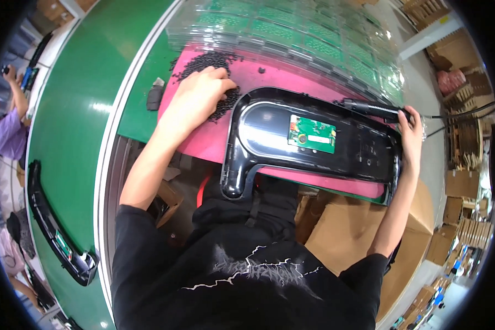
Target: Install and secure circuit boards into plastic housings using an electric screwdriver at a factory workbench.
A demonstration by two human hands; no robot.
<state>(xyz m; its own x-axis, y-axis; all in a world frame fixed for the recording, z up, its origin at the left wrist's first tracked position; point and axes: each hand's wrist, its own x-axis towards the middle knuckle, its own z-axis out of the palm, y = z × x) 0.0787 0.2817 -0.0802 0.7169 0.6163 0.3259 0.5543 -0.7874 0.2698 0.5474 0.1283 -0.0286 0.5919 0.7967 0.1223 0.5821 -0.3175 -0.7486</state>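
A glossy black plastic housing [346,154] lies on the pink mat [323,180], with its narrow leg toward me at the left. Inside it sits a green circuit board [327,143]. My left hand [206,89] is in a heap of small black screws [203,62] beyond the housing's left end. Its fingers are curled down among the screws, and their tips are hidden. At the far right, my right hand [412,132] has its fingers closed round the cable end of a black electric screwdriver [371,108]. The tool lies along the housing's far edge, pointing left.
Clear plastic trays [291,33] stand behind the mat. On the green conveyor [71,165] to my left lies another black housing [57,234] with a board. A cardboard box [346,231] is below right. Cables [462,114] run off right. Another person [11,132] works across the conveyor.
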